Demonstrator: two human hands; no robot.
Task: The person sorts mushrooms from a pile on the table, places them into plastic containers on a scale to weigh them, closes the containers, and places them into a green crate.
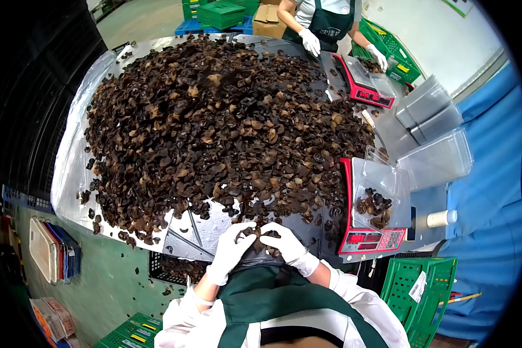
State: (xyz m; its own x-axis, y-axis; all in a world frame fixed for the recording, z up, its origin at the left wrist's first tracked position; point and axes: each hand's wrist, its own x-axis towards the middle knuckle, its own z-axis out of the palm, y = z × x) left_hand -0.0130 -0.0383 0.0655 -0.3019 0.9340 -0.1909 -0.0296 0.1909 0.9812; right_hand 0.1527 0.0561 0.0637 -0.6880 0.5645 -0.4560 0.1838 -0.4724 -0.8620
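A wide heap of dark brown wood ear mushrooms (226,127) covers most of the silver-sheeted table (69,180). At its front edge my two white-gloved hands come close together. My left hand (232,248) has thumb and fingers curled in a pinch, and my right hand (287,246) mirrors it. Between the fingertips is a small brown wood ear piece (257,231), partly covered by the gloves. More loose pieces lie just below and around the fingers. To the right, a red digital scale (365,239) carries a clear plastic box (388,174) with some wood ear in it.
Across the table a co-worker in white gloves (311,42) handles a second red scale (372,97). Stacked clear boxes (438,156) and a white bottle (441,218) stand at the right edge. Green crates (417,290) sit low on the right; a black crate (174,268) is under the front edge.
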